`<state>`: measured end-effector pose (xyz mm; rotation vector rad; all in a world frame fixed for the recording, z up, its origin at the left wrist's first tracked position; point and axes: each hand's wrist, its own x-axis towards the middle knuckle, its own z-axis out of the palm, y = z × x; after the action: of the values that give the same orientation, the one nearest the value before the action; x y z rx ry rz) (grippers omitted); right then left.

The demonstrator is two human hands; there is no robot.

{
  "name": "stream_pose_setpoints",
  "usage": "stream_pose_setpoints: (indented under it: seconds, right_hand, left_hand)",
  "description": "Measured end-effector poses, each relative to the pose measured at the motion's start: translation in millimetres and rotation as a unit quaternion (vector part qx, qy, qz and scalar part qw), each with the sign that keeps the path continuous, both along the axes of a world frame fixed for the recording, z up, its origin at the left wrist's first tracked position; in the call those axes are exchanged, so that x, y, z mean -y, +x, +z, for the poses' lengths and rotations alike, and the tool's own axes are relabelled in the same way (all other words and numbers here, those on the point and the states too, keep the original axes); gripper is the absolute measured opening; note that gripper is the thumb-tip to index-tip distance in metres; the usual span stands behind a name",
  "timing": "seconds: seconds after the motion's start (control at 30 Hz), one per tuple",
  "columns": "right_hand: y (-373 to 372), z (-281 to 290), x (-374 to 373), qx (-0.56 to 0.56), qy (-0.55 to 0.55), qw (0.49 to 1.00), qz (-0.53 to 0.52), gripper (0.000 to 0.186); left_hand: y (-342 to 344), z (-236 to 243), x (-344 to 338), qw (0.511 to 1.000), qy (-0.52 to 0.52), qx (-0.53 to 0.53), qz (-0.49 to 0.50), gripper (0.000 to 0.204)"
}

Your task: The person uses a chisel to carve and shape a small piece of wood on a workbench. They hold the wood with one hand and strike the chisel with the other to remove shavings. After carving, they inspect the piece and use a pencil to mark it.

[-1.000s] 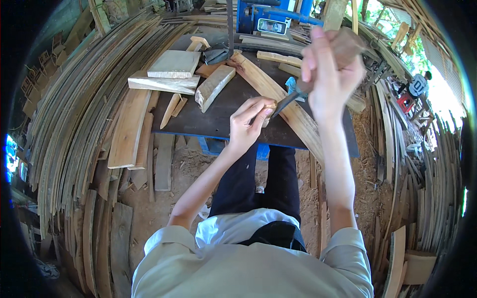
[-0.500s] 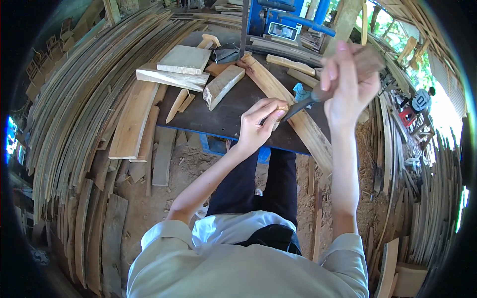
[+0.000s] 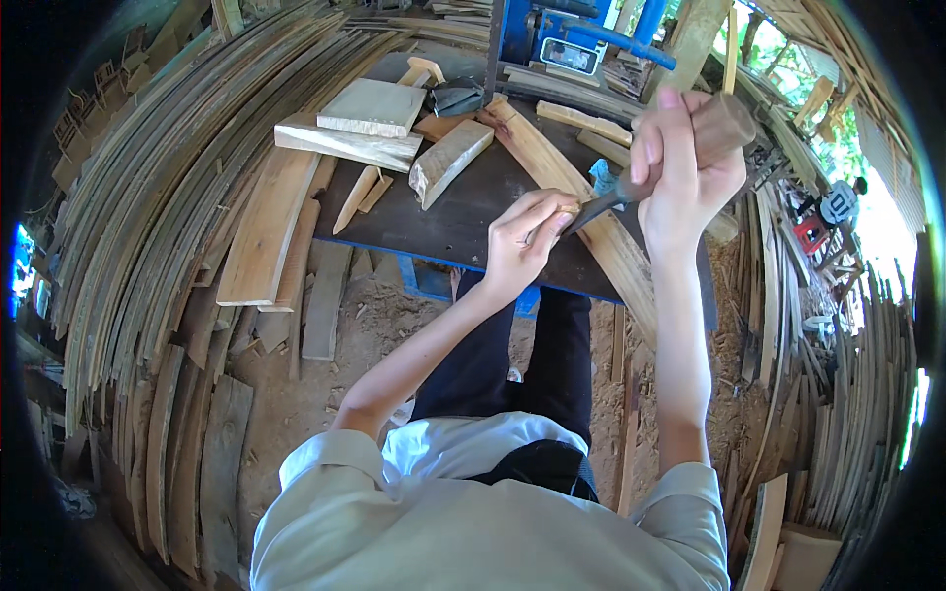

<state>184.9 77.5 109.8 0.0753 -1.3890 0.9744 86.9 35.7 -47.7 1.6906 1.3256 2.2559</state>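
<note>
Raised over the right side of the dark worktable (image 3: 434,222), my right hand (image 3: 682,167) is wrapped round the thick wooden handle of a chisel (image 3: 722,126). Its metal blade slants down and left to my left hand (image 3: 525,236). There, thumb and fingers pinch a small piece of light wood (image 3: 569,210), mostly hidden by the fingers, and the blade meets it or lies right beside it. Under both hands a long pale board (image 3: 621,258) runs diagonally across the table and past its near edge.
On the table lie wood blocks (image 3: 372,106), a thick offcut (image 3: 451,163), a pointed wooden piece (image 3: 355,200) and a dark bag-like thing (image 3: 456,97). A blue machine (image 3: 596,34) carrying a phone (image 3: 569,56) stands behind. Stacked planks (image 3: 158,227) flank me; a person (image 3: 838,202) is far right.
My right hand and the chisel have shifted slightly left, toward my left hand, and the handle is less blurred. The left hand keeps its pinch. The whole view has moved slightly.
</note>
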Motion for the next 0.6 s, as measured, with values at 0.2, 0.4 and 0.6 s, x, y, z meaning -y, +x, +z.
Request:
stream_pose_setpoints:
  seconds: [0.2, 0.4, 0.6]
  right_hand:
    - [8, 15, 4, -0.036, 0.009, 0.998, 0.042, 0.012]
    - [2, 2, -10, -0.008, -0.034, 0.999, 0.025, 0.01]
    - [10, 8, -15, -0.06, -0.023, 0.996, 0.061, 0.008]
  left_hand:
    - [-1, 11, 5, 0.999, 0.038, -0.029, -0.001, 0.016]
    - [4, 5, -1, 1.0, 0.001, 0.006, 0.007, 0.016]
    - [0, 1, 5, 0.999, 0.048, -0.014, -0.019, 0.016]
